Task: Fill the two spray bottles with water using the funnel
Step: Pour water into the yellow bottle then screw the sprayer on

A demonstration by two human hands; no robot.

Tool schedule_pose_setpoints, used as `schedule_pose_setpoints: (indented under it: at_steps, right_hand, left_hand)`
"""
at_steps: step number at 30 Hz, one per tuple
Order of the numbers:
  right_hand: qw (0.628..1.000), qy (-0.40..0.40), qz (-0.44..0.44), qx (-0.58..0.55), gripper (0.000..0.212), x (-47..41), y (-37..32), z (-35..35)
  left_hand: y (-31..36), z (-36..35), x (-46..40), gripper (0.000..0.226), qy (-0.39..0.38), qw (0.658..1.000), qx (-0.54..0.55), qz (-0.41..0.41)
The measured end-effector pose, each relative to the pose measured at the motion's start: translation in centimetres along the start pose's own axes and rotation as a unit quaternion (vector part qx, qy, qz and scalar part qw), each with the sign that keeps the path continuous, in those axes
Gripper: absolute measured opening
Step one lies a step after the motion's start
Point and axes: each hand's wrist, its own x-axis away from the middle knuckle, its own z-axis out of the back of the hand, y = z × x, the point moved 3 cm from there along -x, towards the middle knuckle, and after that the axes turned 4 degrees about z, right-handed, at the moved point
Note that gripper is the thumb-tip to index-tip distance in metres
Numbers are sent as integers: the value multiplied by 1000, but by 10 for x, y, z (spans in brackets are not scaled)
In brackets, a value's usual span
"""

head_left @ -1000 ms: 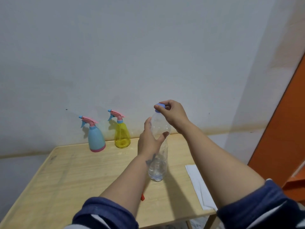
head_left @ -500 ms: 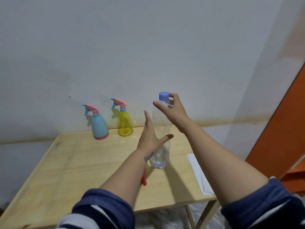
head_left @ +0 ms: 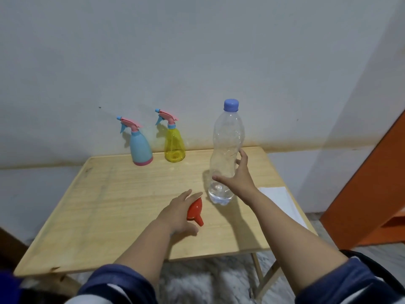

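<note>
Head view: both hands are coming off the clear water bottle. A second ago the left hand was wrapped round its body and the right was pinching the blue cap; now the bottle is standing upright on the tabletop by itself, cap on, with only a shallow layer of water at the base.

Right hand is hovering just beside the bottle on its right, grip spread open, fingers not closing on it. Left hand is dropping to the red funnel, which is lying on its side near the middle of the tabletop, spout toward the front edge. Fingers are open and draped over it; I cannot tell whether they are touching, and nothing is lifted.

Read: the bottle is parked and the funnel is the next pick. No filling has started.

Blue spray bottle and yellow spray bottle are standing side by side at the back edge against the wall, trigger heads still on. Those need unscrewing before the funnel can seat. Both look empty, though the blue one is opaque.

White paper sheet is lying at the right edge, clear of the work. The lightly filled bottle beside the right hand is the main tip risk.
</note>
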Motion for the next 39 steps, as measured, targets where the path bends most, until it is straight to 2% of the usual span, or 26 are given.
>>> schedule_pose_setpoints:
  at_steps: [3,5,8,11,13,17,21,25,31,39]
  right_hand:
    - [1000,24,12,5,111,-3,6,-3]
    - [999,26,21,10,110,-6,8,-7]
    - [999,39,28,23,107,-8,12,-8]
    - [998,51,29,27,102,-8,13,-3]
    - [998,54,32,29,101,-8,14,2]
    - [997,63,34,31,96,-6,13,19]
    - [995,78,40,38,97,-12,6,45]
    - [994,93,48,43,96,-31,-3,69]
    - [990,126,36,56,95,-83,0,94]
    - [984,161,13,81,96,-175,35,96]
  left_hand:
    - [2,-3,-3,103,9,994,-96,-41]
    - [5,-4,-4,83,21,989,-131,-69]
    - [8,-7,-6,50,33,986,-140,-85]
    - [5,-10,-11,41,71,988,-114,-81]
    - [3,-12,-17,41,84,991,-84,-68]
    - [9,-8,-28,59,121,992,11,-38]
    - [34,11,-37,61,205,971,119,-5]
    - [64,31,-58,66,261,951,164,19]
    - [89,42,-126,65,253,939,218,79]
    - [89,26,-244,65,241,949,183,92]
